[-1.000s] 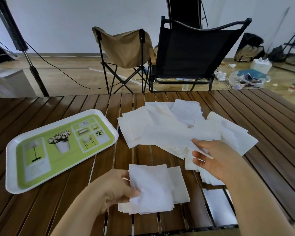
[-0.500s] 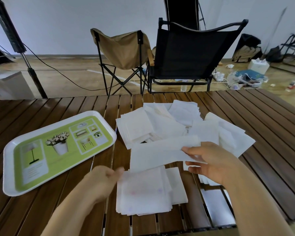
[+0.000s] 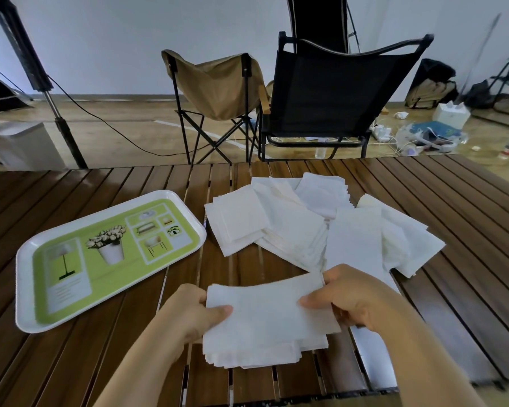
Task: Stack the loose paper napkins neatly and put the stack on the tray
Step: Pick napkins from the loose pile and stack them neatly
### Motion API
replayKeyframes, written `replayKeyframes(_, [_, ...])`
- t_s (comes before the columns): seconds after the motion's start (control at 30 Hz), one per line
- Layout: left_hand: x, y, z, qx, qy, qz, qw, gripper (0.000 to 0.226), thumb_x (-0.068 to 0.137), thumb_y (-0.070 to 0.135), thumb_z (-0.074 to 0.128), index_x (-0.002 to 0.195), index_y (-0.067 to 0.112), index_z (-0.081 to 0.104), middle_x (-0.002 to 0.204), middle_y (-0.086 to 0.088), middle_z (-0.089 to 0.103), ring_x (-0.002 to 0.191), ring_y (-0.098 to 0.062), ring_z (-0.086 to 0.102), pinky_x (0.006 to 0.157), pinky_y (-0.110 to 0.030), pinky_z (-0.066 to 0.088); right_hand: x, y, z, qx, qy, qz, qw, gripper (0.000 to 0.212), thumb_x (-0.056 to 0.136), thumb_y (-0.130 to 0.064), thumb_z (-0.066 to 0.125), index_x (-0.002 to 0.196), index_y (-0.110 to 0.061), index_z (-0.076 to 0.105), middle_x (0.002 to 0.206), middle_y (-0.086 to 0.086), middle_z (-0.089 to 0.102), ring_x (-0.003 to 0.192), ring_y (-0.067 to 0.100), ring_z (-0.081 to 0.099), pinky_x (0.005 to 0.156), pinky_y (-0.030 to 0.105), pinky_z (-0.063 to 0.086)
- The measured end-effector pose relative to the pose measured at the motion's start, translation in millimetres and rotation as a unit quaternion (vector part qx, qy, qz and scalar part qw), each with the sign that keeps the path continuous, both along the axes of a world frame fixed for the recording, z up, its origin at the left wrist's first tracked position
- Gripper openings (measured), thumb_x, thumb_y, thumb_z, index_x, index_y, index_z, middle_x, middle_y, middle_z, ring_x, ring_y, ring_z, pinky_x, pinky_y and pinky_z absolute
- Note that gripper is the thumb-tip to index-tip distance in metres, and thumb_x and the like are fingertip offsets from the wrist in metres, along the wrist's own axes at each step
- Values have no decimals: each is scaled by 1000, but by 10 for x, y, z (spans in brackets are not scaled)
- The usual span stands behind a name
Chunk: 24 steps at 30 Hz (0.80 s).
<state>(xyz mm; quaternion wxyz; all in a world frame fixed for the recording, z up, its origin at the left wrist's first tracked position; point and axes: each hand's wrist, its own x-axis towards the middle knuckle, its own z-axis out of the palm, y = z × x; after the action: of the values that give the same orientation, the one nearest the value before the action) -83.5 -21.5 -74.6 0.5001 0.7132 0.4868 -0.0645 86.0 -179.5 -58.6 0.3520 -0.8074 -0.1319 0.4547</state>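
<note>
Got both hands pinching one thin white napkin [image 3: 265, 306] by its ends, left hand [image 3: 193, 314] and right hand [image 3: 354, 301], grip snug, right over my squared-up stack [image 3: 256, 352] at bottom center. Loose napkins [image 3: 312, 224] sprawl mid-frame on the slatted wood tabletop [image 3: 467, 218]; the glossy green tray [image 3: 27, 289] sits left.

Left hand [image 3: 195, 314] and right hand [image 3: 353, 301] face each other, forearms converging; each grip pinches, thumb on top.

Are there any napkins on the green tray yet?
No, the green tray holds no napkins; both the left hand and right hand hold one napkin above the small stack on the table.
</note>
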Motion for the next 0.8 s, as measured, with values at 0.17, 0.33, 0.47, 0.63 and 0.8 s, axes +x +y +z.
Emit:
replayKeyframes(0.17, [38,42,-190,29,62,-31,997,25,87,23,66,101,3,63,99,-9,69,87,-21,70,75,-36,61,-54,104,-227,-84,-46,31,995,31,81,-11,73,107,-4,60,99,13,65,87,26,65,69,37,59])
replayKeyframes(0.33, [96,29,-220,46,94,-22,994,29,86,27,69,99,2,62,94,-10,68,78,-19,69,65,-28,61,-79,132,-284,-151,-170,71,971,37,78,-25,76,106,-8,56,97,8,61,78,19,60,57,24,45])
replayKeyframes(0.47, [78,28,-218,108,168,-32,979,45,78,47,71,98,7,64,85,-6,69,73,-16,69,70,-29,60,-83,135,-315,-187,-242,74,949,38,72,-35,80,77,-14,48,73,2,56,67,19,59,62,26,49])
replayKeyframes(0.63, [31,-38,-74,207,170,-5,963,36,85,47,62,102,15,65,74,1,58,70,-15,58,58,-26,43,-42,78,-207,-141,-383,-9,913,21,81,-24,70,89,-15,54,85,3,59,80,22,62,65,29,46])
replayKeyframes(0.8, [87,-288,193,206,34,44,977,17,94,37,53,95,21,58,78,4,59,68,-12,57,52,-24,39,39,-27,-204,-133,-512,-16,849,28,82,-22,67,102,-18,48,102,1,50,93,20,51,72,32,47])
